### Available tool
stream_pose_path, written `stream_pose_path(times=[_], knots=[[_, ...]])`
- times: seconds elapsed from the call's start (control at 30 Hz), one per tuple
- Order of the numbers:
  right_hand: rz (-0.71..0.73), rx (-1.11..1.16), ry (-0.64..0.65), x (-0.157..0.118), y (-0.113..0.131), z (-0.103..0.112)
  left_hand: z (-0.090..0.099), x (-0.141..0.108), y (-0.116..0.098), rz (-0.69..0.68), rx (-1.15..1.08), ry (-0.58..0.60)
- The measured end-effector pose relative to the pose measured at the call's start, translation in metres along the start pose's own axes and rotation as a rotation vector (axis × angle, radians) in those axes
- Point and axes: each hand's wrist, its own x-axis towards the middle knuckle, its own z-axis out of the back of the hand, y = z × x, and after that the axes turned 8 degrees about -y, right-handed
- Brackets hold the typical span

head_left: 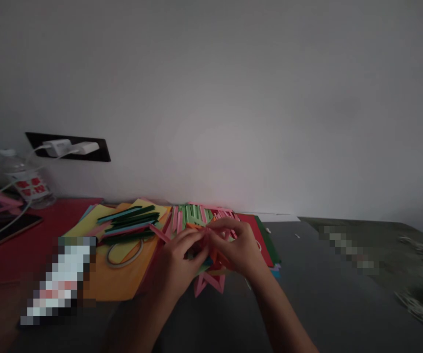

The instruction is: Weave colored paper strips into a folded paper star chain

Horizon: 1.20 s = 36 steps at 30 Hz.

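My left hand (180, 257) and my right hand (238, 245) meet over the grey tabletop, fingertips pinched together. Between them is a folded pink paper strip (206, 239), partly hidden by the fingers. A pink strip end (159, 233) sticks out by the left knuckles; whether it is the same piece I cannot tell. Just below the hands lies a folded pink paper star (210, 283). Orange folded paper (216, 258) shows behind the right fingers. Beyond, green and pink paper strips (192, 214) lie in a row.
Dark green strips (134, 223) lie on yellow and orange sheets (111, 287), with a tape roll (125, 257) nearby. A blurred-out, phone-like object (60, 274) is at left. A plastic bottle (31, 181) stands near plugged-in chargers (57, 147). Red sheets (261, 240) lie right of the hands.
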Motion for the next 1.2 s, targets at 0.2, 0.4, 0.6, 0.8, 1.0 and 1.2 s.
stream_pose_path(times=[0.2,0.4,0.6,0.8,1.0,1.2], knots=[[0.032,-0.016,-0.043,-0.0010,0.0020,-0.0021,-0.0017,-0.0022,0.0014,0.004,-0.008,-0.002],[0.028,0.015,-0.028,0.0004,-0.0014,-0.0006,-0.0029,-0.0037,0.0042,0.038,-0.024,-0.006],[0.000,0.075,0.079,0.0042,-0.0047,0.0057,-0.0041,-0.0036,0.0051,0.061,-0.043,-0.002],[0.007,0.034,0.089,0.0043,-0.0053,0.0072,-0.0036,-0.0015,0.0012,0.048,-0.041,-0.008],[-0.034,0.008,0.035,0.0023,-0.0011,0.0044,-0.0039,-0.0009,0.0020,0.030,-0.029,-0.007],[-0.099,-0.011,0.023,0.0008,0.0041,0.0040,-0.0032,-0.0037,0.0018,0.048,-0.042,0.034]])
